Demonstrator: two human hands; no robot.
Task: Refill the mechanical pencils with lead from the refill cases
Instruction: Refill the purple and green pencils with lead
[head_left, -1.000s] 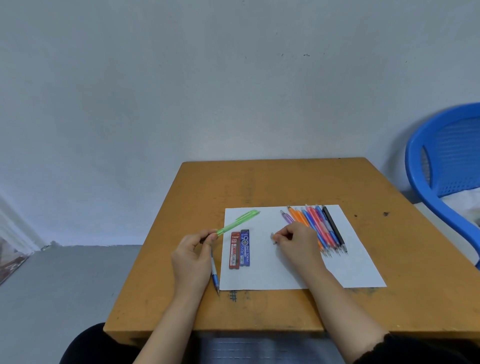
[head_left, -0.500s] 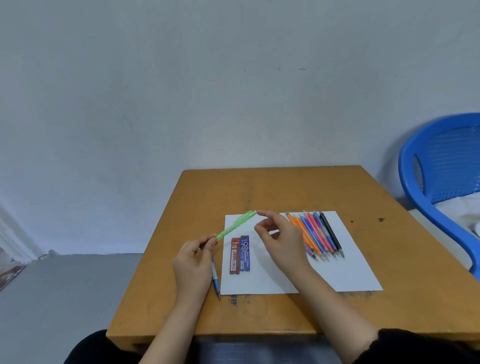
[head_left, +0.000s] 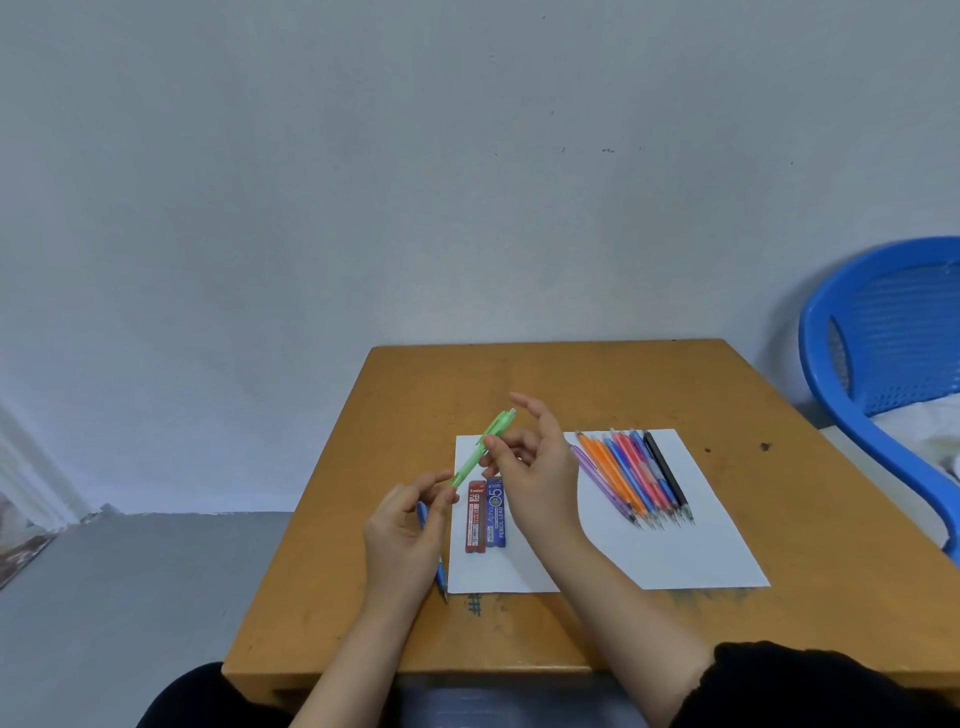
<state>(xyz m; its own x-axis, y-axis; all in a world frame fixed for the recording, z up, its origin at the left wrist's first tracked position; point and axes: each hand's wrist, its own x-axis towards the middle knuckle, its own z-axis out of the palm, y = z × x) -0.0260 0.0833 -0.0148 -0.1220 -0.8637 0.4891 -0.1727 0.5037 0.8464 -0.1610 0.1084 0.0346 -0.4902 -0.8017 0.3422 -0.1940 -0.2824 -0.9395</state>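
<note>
My left hand (head_left: 402, 535) pinches the lower end of a green mechanical pencil (head_left: 475, 457), which slants up to the right above the paper. My right hand (head_left: 540, 467) holds the pencil's upper part between thumb and curled fingers, with the index finger raised beside the cap end. Just below the pencil, a red refill case (head_left: 475, 517) and a blue refill case (head_left: 496, 514) lie side by side on the white paper (head_left: 675, 545). Several coloured mechanical pencils (head_left: 634, 475) lie in a row on the right of the sheet. A blue pencil (head_left: 442, 574) lies by the paper's left edge, partly hidden by my left hand.
The paper lies on a small orange-brown wooden table (head_left: 571, 379) that stands against a grey wall. A blue plastic chair (head_left: 883, 332) with something white on its seat stands at the right. Grey floor shows to the left of the table.
My right hand left the row of pencils and moved left and up to the green pencil's top end. My left hand lifted the pencil to a steeper slant.
</note>
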